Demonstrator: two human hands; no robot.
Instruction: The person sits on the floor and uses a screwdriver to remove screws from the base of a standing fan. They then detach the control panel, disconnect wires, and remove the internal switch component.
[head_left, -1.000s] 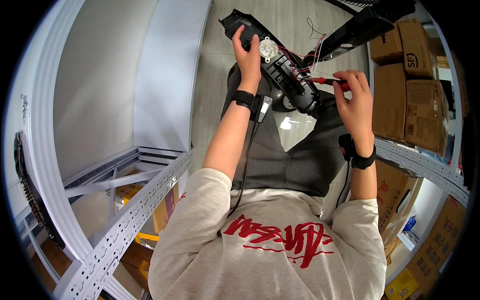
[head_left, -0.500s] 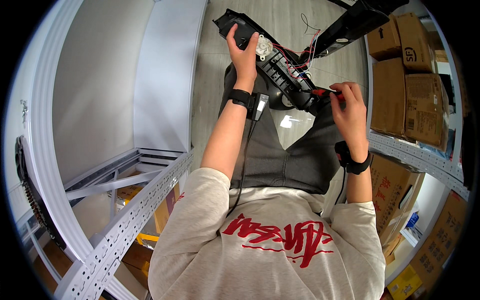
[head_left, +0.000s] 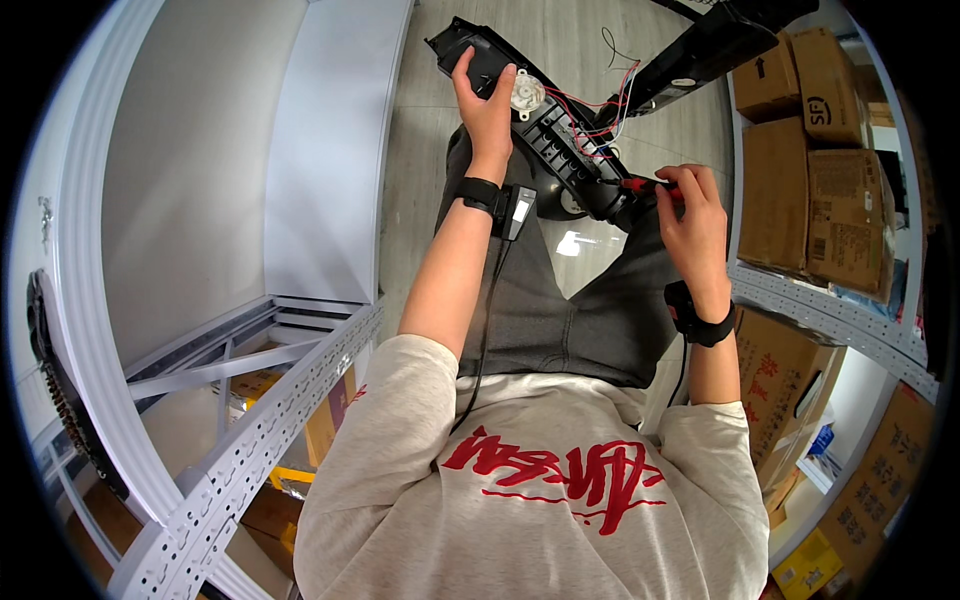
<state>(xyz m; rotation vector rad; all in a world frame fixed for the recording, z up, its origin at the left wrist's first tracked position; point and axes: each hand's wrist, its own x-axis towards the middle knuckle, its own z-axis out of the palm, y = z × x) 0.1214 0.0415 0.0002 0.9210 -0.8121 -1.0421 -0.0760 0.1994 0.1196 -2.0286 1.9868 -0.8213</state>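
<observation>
Black plastic housing [head_left: 545, 130] lies across the lap, its far end gripped by the left hand [head_left: 487, 95]. The right hand [head_left: 690, 205] pinches a red-handled screwdriver [head_left: 640, 185] at its near end; keep the tip square, housing braced, clear of the wires [head_left: 600, 110].

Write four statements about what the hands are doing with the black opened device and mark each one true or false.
1. The left hand grips the black device. True.
2. The right hand holds a blue hammer. False: it holds a red-handled tool at the device.
3. Red wires show on the device. True.
4. The cardboard boxes sit on the person's left. False: they are on the shelf to the right.
</observation>
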